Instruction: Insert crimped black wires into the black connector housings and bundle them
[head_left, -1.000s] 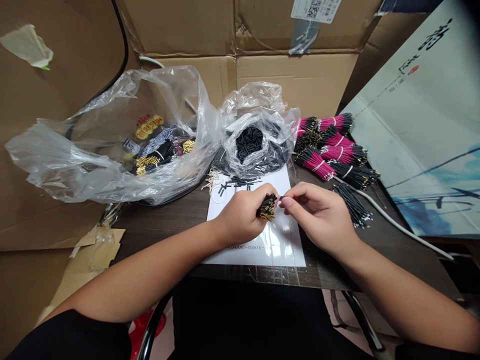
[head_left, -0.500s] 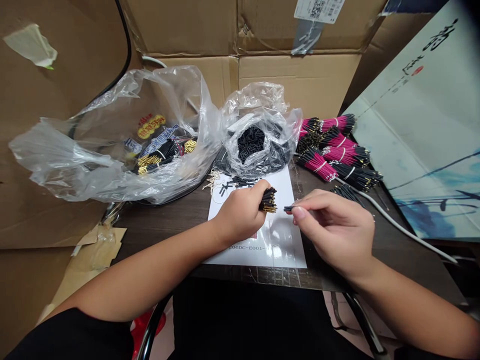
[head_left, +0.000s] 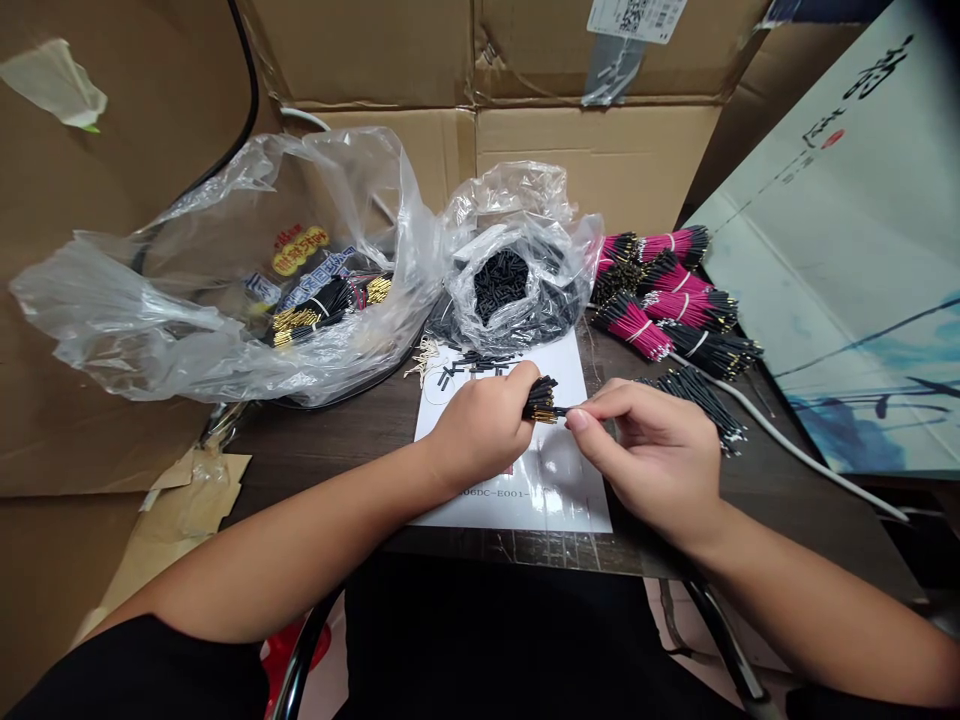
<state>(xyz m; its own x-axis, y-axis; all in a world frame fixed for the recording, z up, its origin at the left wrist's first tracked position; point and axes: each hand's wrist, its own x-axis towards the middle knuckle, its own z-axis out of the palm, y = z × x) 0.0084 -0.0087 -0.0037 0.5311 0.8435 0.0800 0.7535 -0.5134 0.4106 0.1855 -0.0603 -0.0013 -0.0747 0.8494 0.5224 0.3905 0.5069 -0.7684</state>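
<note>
My left hand (head_left: 480, 425) is closed around a bundle of black wires with gold tips (head_left: 539, 400), the tips pointing right. My right hand (head_left: 649, 450) pinches a small black sleeve (head_left: 568, 411) between thumb and forefinger, touching the bundle's tips. Both hands hover over a white laminated sheet (head_left: 551, 480) on the dark table (head_left: 337, 440). Loose black sleeves (head_left: 480, 365) lie at the sheet's far end.
A clear bag of black sleeves (head_left: 514, 285) stands behind the sheet. A larger plastic bag (head_left: 247, 290) with gold-tipped wire bundles lies at left. Pink-and-black wire bundles (head_left: 667, 300) and loose black wires (head_left: 701, 400) lie at right. Cardboard boxes (head_left: 592, 150) wall the back.
My right hand drew away to the right with a sleeve, then came back to the bundle's tips. My left hand stayed in place.
</note>
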